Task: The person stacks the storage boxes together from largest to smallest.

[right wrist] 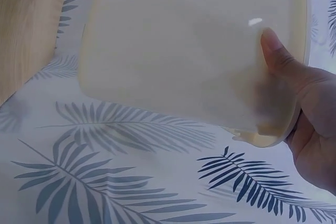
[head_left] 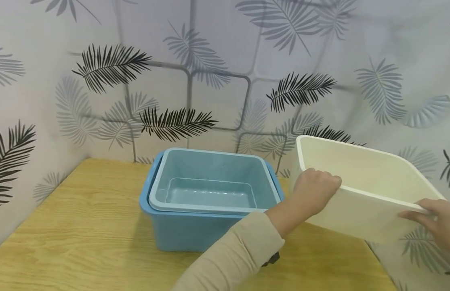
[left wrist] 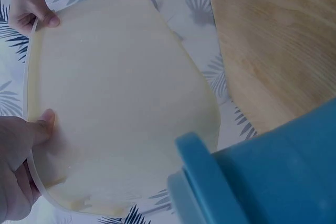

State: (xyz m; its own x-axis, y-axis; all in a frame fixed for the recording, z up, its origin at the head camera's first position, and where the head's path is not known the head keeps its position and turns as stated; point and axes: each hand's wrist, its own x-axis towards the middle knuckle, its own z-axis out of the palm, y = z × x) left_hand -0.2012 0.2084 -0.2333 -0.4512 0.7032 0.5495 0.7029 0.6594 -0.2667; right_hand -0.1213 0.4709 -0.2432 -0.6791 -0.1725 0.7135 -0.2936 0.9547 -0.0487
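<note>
A cream plastic bin (head_left: 363, 214) hangs in the air at the right, tilted, its open top showing in the head view. My left hand (head_left: 315, 190) grips its near rim close to the left corner, fingers curled over the edge and thumb (left wrist: 44, 127) against the outer wall. At the rim's right end my right hand (head_left: 441, 222) pinches it, with the thumb (right wrist: 278, 51) flat on the outside. Left of it on the table, a light blue-grey bin (head_left: 214, 188) sits nested inside a larger blue bin (head_left: 188, 232); my left forearm crosses in front of them.
The wooden table (head_left: 83, 226) carries the nested bins, and its right edge runs below the cream bin. Cloth printed with leaves (head_left: 217, 93) hangs behind the table and at its sides. A small dark object (head_left: 271, 259) shows partly behind my left sleeve.
</note>
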